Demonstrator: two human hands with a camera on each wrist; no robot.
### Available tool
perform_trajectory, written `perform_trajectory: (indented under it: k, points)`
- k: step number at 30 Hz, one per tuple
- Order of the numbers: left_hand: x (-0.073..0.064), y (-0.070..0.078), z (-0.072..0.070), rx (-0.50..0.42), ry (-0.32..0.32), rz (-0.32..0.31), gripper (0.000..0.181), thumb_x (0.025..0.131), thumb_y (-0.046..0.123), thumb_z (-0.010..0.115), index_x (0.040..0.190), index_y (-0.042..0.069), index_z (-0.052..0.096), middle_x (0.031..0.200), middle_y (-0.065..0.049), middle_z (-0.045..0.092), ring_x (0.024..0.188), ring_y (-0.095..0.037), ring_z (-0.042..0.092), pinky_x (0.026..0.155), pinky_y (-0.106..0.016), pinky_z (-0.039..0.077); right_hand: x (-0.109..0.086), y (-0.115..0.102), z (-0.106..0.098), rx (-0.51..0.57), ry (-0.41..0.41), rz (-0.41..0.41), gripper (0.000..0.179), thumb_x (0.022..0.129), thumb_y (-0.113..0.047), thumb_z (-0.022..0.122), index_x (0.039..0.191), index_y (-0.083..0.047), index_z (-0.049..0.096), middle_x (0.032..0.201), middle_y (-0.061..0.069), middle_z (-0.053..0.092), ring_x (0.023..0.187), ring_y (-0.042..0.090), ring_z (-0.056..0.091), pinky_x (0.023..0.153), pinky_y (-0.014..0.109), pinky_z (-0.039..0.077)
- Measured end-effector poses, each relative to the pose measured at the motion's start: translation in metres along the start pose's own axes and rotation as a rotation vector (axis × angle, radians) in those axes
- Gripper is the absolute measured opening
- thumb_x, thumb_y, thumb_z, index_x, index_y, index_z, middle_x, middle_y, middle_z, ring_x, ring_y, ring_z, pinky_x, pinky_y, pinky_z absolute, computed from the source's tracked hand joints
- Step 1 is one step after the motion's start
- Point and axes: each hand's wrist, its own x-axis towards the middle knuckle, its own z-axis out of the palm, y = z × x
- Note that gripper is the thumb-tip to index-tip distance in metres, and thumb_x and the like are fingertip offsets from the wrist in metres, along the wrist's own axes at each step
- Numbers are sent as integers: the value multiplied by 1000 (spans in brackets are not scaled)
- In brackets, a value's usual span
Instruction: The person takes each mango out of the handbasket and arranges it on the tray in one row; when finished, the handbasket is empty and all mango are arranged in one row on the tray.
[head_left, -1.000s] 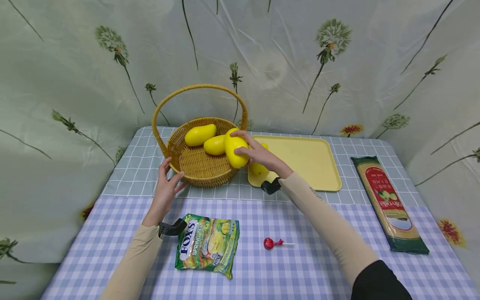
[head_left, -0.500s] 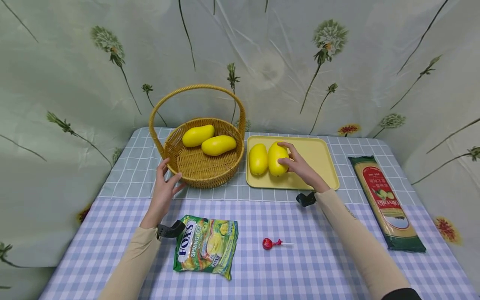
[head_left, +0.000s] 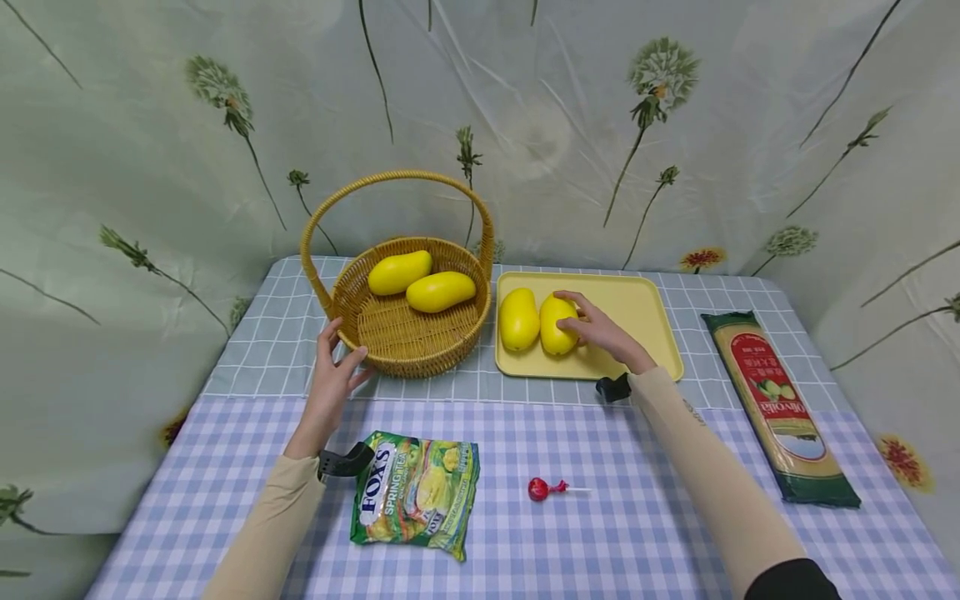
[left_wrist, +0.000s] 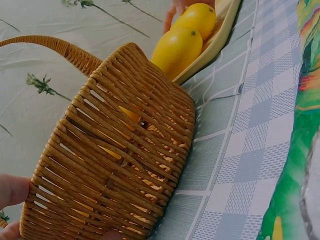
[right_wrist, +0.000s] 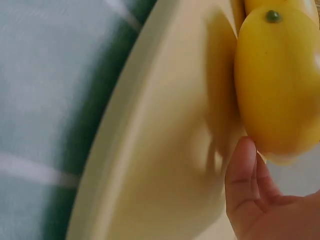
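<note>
Two yellow mangoes lie in a round wicker basket (head_left: pixel 420 342) with a tall handle: one mango (head_left: pixel 400 272) toward the back, another (head_left: pixel 441 292) in front of it. My left hand (head_left: pixel 330 371) grips the basket's rim at its front left, and fingertips show along the weave in the left wrist view. On a pale yellow tray (head_left: pixel 630 333) sit two more mangoes side by side. My right hand (head_left: pixel 600 327) holds the right-hand mango (head_left: pixel 557 329), thumb against its side and a finger over its far end. The left-hand mango (head_left: pixel 519 319) is untouched.
A green candy bag (head_left: pixel 416 493) lies in front of the basket, close to my left wrist. Right of it is a red lollipop (head_left: pixel 538 489). A long pasta packet (head_left: pixel 780 408) lies along the table's right side. A floral curtain (head_left: pixel 555 125) hangs behind.
My right hand has carried a mango from over the basket's right edge onto the tray, lowering it beside the other mango there. My left hand has stayed at the basket rim.
</note>
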Motion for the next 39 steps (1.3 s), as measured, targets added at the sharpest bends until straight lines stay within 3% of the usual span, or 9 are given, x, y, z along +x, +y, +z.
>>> perform_trajectory:
  k: [4,9,13,15,24,28,36,39]
  points:
    - [-1,0,0,4,-2,7,65,102,11,44,153,20,4,155,-9,-2,133,-36,31,103,-50,38,-1,-4,-2,-61,38,-4,54,99,-22,53,148,-12,32,142,25,27,123,41,30,83,45,45]
    - [0,-1,-1,6,5,11,64,102,11,43,153,20,4,155,-10,-2,132,-36,31,103,-51,39,-3,-8,-6,-121,127,-34,50,98,-21,55,144,-8,39,138,26,33,124,42,32,97,54,37]
    - [0,-1,-2,14,14,5,64,102,11,43,153,19,4,155,-9,-3,132,-35,30,103,-50,39,-2,-18,-7,-111,173,-81,47,98,-18,54,142,-6,42,137,25,36,123,40,35,101,52,34]
    - [0,-1,-2,18,18,3,64,102,11,43,153,20,4,156,-9,-3,132,-35,29,103,-50,39,-1,-27,-4,-78,175,-97,46,98,-17,55,141,-7,42,137,24,37,120,40,38,97,51,38]
    - [0,-1,-1,2,10,3,65,102,10,43,153,19,4,155,-11,-3,133,-37,31,103,-50,38,17,-82,34,63,58,-195,43,99,-17,54,141,-10,44,139,18,41,111,38,49,92,52,46]
    - [2,-2,0,2,9,10,66,102,9,44,153,18,4,155,-12,-2,133,-38,32,103,-51,39,32,-102,58,122,-4,-240,45,99,-14,53,143,-9,42,138,23,39,108,40,52,92,54,46]
    - [3,-1,1,6,25,3,66,101,8,44,153,17,6,156,-12,-2,134,-37,30,101,-51,41,63,-125,101,186,-58,-150,51,98,-10,53,146,-10,35,145,22,32,124,32,41,97,52,44]
    - [3,-1,2,6,28,1,66,101,9,45,153,17,6,156,-11,-1,134,-37,30,101,-50,41,73,-129,111,173,-46,-90,56,97,-10,53,148,-10,31,146,23,28,118,37,47,95,50,46]
